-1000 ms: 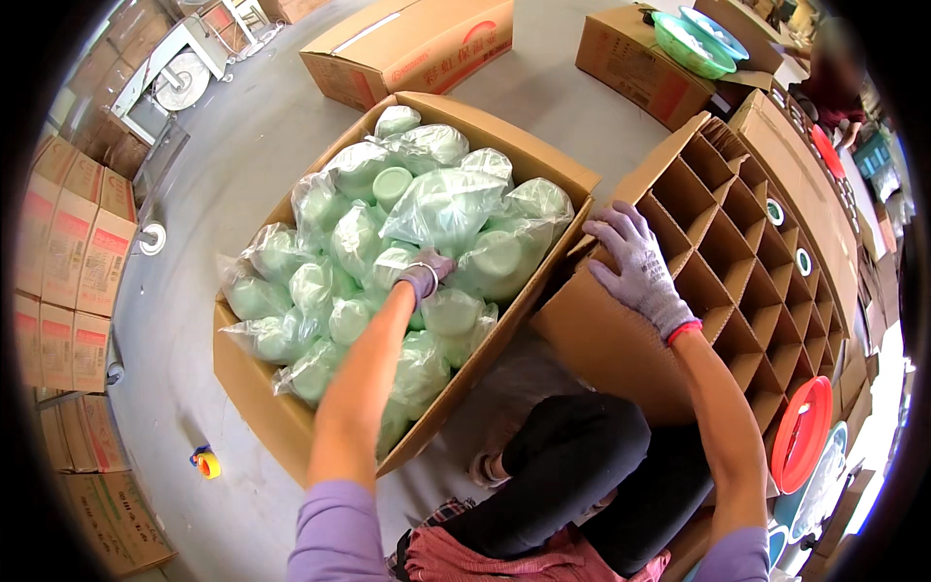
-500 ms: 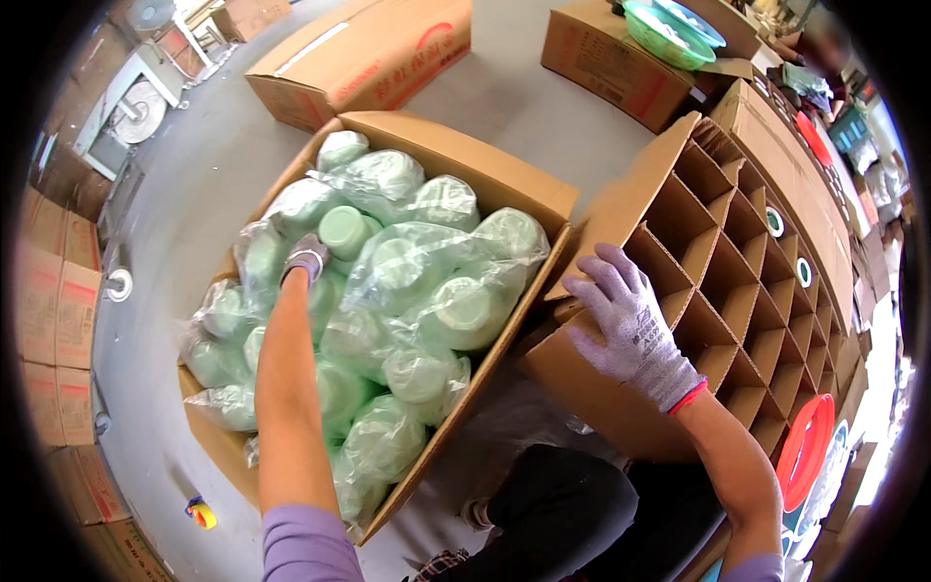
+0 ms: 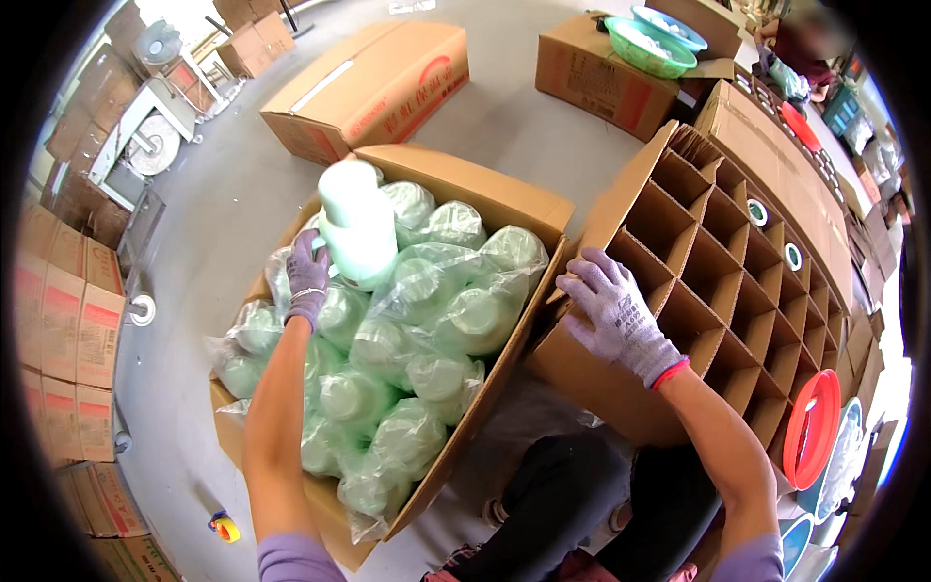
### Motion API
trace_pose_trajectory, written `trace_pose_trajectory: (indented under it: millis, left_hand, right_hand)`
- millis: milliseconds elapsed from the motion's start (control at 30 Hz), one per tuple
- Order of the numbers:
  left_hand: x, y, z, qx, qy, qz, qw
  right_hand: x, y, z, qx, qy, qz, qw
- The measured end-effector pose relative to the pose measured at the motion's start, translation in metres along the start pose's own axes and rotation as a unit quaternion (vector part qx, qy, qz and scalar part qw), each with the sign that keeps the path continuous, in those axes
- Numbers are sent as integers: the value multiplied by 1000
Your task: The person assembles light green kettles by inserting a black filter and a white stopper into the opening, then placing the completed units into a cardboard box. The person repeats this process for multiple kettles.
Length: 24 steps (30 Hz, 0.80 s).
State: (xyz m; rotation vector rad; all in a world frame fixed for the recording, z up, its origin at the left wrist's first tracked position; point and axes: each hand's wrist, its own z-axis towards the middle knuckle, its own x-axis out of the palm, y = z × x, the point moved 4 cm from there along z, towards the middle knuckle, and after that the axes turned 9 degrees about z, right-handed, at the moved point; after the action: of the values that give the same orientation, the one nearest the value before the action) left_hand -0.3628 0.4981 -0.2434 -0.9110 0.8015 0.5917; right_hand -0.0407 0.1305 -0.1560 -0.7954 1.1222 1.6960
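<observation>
My left hand, in a grey-purple glove, is closed on the handle of a pale green thermos jug. The jug is tilted, its narrower end pointing up and away, above an open carton. In that carton several pale green jugs lie packed in clear plastic bags. My right hand, gloved alike, has its fingers bent over the near corner of a flap on a second carton, which is split by cardboard dividers. Its fingertips are partly hidden.
Two white rings show among the far cells. A red basin stands at the right, and green and blue basins sit on a far carton. A closed carton lies ahead. Stacked cartons line the left; tape lies on the floor.
My left hand has drawn the jug up from among the bagged ones and clear of them. My right hand's fingers, spread before, now bend over the flap's corner. The view has shifted slightly.
</observation>
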Motion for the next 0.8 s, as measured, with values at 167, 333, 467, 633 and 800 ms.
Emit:
trace_pose_trajectory:
  millis: [167,333,467,633,800]
  left_hand:
    - [-123,-153,-10,128,-41,-188,973]
    - [-164,-281,-92,38,288,-314,904]
    - [-119,-322,-208,192,486,-531,668]
    - [-74,-386,-335,127,626,-630,442]
    - [-78,-396,-386,-95,590,-663,451]
  right_hand:
    - [-28,27,-9,83,-159,79,981]
    - [-171,160,-2,21,-268,286,920]
    - [-212,214,-50,42,-195,303,932]
    - [-157,224,-187,87,-115,448,882]
    - [-117,210,-277,179,-180,404,879]
